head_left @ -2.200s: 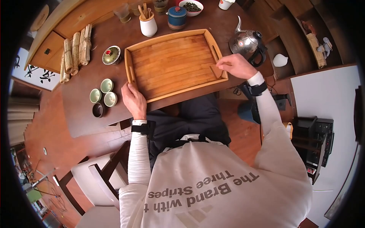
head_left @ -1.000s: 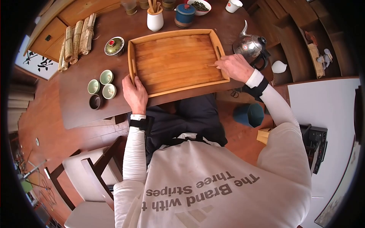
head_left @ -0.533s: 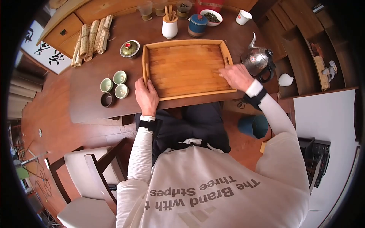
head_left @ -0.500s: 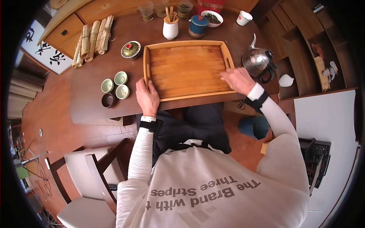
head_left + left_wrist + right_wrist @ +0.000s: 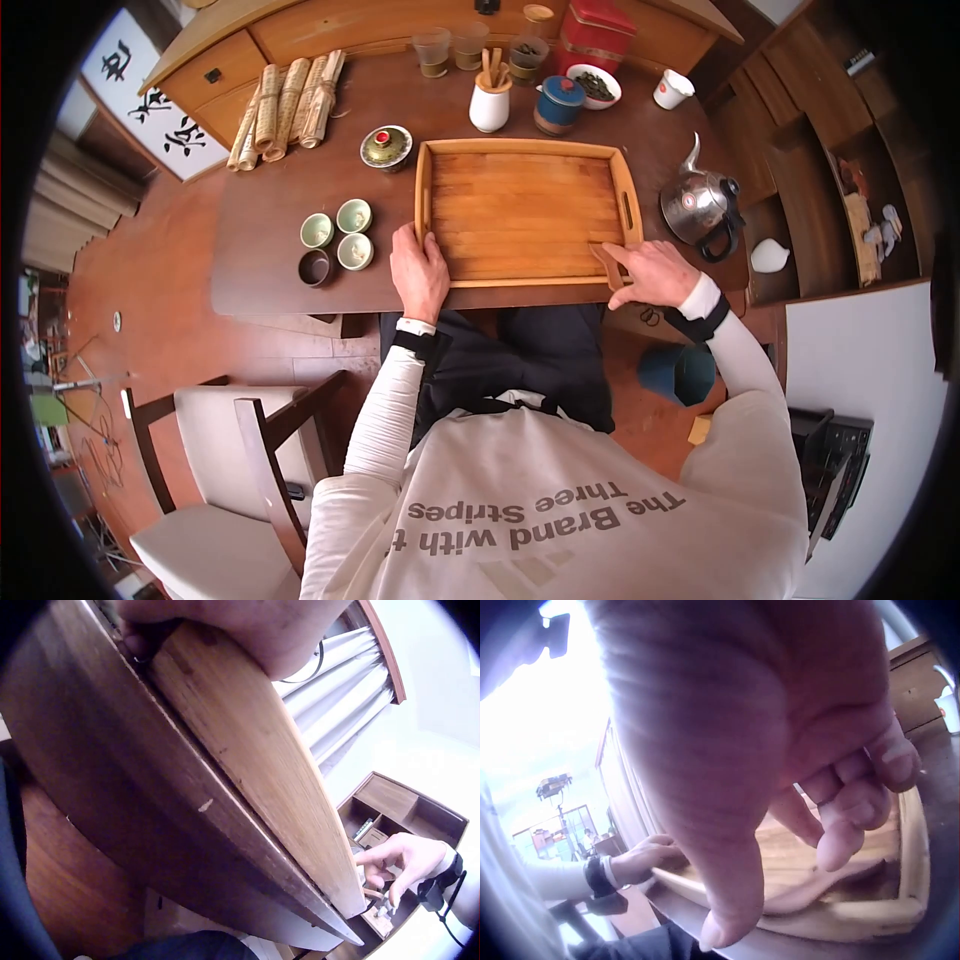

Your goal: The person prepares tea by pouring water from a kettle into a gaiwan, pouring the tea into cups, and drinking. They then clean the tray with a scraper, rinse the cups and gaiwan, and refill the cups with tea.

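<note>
A wooden tray (image 5: 520, 205) with raised walls and handle slots sits at the table's front edge. My left hand (image 5: 420, 275) grips its near left corner; in the left wrist view, that hand overlaps the end of the tray's front wall (image 5: 247, 750). At the near right corner, my right hand (image 5: 655, 275) hovers with thumb spread away from its bent fingers. Under those fingertips is a small flat brown piece (image 5: 606, 266), wider at one end. The right wrist view shows this brown piece (image 5: 817, 891) along the tray's inner corner, below the fingers.
Left of the tray are several small cups (image 5: 354, 251) and a lidded bowl (image 5: 386, 147). Behind it stand a white tool holder (image 5: 490, 107), a blue jar (image 5: 559, 104) and a bowl of leaves (image 5: 596, 87). A steel kettle (image 5: 697, 205) stands to the right.
Earlier the right hand pinched the brown piece over the tray's right side; now its thumb is spread apart from the fingers. The left hand stays on its corner. The head view has shifted.
</note>
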The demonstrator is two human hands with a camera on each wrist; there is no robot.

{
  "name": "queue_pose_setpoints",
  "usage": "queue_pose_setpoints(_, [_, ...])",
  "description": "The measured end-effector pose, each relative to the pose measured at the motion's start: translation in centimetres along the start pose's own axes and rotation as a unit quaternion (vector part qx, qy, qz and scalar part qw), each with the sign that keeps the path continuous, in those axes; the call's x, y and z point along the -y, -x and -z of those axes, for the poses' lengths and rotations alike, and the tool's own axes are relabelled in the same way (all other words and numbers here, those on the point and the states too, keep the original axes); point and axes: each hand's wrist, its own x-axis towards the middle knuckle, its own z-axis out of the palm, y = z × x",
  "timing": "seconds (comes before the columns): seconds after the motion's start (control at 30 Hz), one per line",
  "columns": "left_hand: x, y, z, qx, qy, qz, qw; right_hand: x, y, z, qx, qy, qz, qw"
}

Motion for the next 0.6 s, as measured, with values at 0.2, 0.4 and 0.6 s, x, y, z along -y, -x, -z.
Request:
queue_pose_setpoints(0.2, [0.2, 0.0, -0.3, -0.008, -0.014, -0.011, 1.0, -5.4, -9.4, 4.1, -0.338, -0.122, 0.115, 0.926])
queue_pose_setpoints(0.4, [-0.3, 0.0, 0.1, -0.011, -0.002, -0.002, 1.0, -9.7, -20.2, 9.6, -0.34, -0.2, -0.073, 0.916])
queue_pose_setpoints(0.6, [-0.3, 0.0, 0.0, -0.001, 0.002, 0.005, 1.0, -10.4, -24.4, 9.2, -0.334, -0.161, -0.052, 0.927])
